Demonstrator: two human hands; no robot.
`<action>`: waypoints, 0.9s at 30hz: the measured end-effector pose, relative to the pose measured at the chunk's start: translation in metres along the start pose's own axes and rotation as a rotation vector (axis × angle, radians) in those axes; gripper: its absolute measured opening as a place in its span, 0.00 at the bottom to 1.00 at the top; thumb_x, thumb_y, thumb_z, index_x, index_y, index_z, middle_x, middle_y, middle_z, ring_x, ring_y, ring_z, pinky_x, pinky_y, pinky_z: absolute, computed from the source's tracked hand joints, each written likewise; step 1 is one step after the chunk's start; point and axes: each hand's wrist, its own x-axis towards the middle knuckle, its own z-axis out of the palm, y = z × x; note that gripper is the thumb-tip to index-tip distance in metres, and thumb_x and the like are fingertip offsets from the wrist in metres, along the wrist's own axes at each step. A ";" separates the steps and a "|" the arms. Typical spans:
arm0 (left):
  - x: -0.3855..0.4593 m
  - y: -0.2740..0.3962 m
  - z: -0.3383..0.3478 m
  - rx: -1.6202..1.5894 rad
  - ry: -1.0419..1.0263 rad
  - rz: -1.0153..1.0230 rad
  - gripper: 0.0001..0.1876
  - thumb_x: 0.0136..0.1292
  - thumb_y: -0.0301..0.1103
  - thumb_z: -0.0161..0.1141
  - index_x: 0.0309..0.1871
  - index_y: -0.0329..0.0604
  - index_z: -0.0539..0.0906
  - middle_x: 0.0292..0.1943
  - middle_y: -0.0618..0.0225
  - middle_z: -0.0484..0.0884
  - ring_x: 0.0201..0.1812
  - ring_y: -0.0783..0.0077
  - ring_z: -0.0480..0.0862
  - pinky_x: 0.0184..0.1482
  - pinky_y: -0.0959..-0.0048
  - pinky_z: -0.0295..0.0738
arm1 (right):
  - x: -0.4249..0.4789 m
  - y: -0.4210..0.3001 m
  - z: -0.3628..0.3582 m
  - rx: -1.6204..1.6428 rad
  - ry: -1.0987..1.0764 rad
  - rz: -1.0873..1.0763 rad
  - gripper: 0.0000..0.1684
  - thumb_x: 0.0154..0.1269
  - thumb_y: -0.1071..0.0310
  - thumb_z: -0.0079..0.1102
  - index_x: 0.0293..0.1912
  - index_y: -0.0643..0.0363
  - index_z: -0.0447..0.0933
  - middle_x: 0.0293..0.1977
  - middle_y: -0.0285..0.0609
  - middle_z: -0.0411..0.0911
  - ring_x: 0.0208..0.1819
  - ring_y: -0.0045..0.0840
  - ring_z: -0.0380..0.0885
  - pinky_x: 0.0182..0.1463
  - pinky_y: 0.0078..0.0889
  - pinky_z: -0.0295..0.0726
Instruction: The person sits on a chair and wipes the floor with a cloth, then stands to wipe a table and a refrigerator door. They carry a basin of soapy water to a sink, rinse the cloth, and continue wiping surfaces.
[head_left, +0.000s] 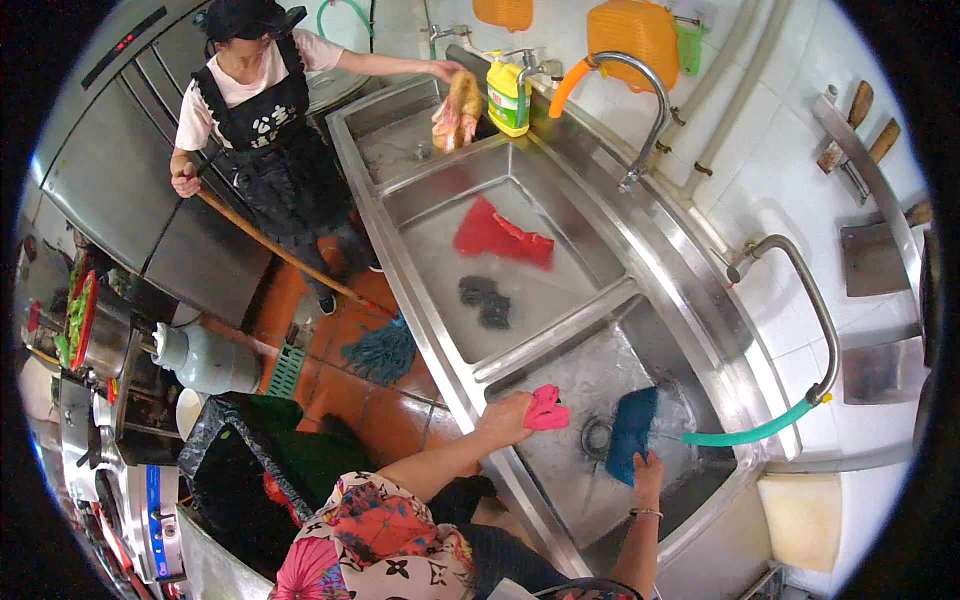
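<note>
My left hand (510, 420) grips a bunched pink cloth (547, 409) above the front rim of the near stainless steel sink basin (555, 480). Inside that basin, my right hand (648, 472) pinches the lower edge of a flat dark blue sheet or board (634, 431), beside the round drain (597, 436). Water runs towards it from a green hose (750, 436) on a curved tap. In the middle basin, a red cloth (502, 236) and a dark grey scourer or cloth (487, 302) lie in cloudy water.
Across the sink, a co-worker (262, 112) holds a mop handle (285, 256) and touches a plucked bird (456, 116). A yellow detergent jug (508, 96) stands on the sink's edge. A black-lined bin (240, 450) and gas cylinder (214, 360) are at left. Cleavers (874, 259) hang on the wall.
</note>
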 end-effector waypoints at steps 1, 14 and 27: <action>0.001 0.000 0.001 0.003 0.028 0.024 0.17 0.53 0.44 0.54 0.38 0.40 0.71 0.36 0.50 0.75 0.41 0.48 0.76 0.40 0.57 0.72 | 0.004 0.006 -0.001 0.148 -0.034 0.085 0.11 0.57 0.65 0.55 0.30 0.65 0.72 0.20 0.39 0.69 0.21 0.27 0.65 0.24 0.33 0.62; -0.002 -0.010 0.009 0.055 0.066 0.015 0.18 0.50 0.42 0.56 0.42 0.43 0.69 0.36 0.53 0.75 0.42 0.49 0.76 0.41 0.58 0.72 | 0.002 -0.061 -0.030 1.311 0.016 0.516 0.19 0.56 0.57 0.54 0.43 0.59 0.73 0.44 0.41 0.73 0.45 0.30 0.71 0.52 0.35 0.68; 0.009 -0.023 0.022 0.108 0.032 0.114 0.17 0.51 0.41 0.55 0.38 0.40 0.67 0.37 0.52 0.74 0.41 0.52 0.76 0.39 0.58 0.72 | -0.043 0.104 0.024 1.660 0.375 0.750 0.22 0.59 0.55 0.42 0.47 0.57 0.72 0.48 0.41 0.72 0.52 0.35 0.68 0.58 0.45 0.62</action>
